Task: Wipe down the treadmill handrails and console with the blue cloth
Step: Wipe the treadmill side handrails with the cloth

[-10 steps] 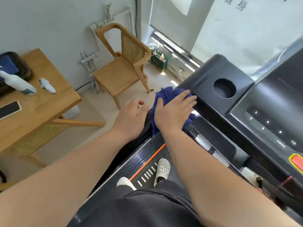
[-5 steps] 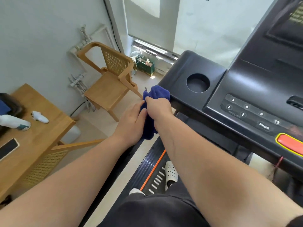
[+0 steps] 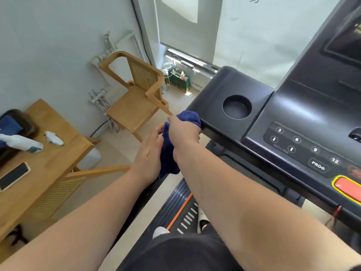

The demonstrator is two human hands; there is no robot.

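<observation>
Several bits on wooden table (image 3: 58, 153) at left: white spray bottle (image 3: 21, 142), phone (image 3: 13, 176) face up. Wooden chair (image 3: 136, 98) further right, by the far wall. Mid-frame, left hand (image 3: 150, 153) holds hanging lower part of blue cloth (image 3: 168, 153), fingers curled onto it. Right hand (image 3: 183, 132) just right of it, fisted round cloth's top, w/ bunched end touching near-left corner of treadmill console (image 3: 293, 118). Round cup holder (image 3: 237, 107) sits right of that corner, then number btns & orange stop button (image 3: 347, 187) at right edge.
</observation>
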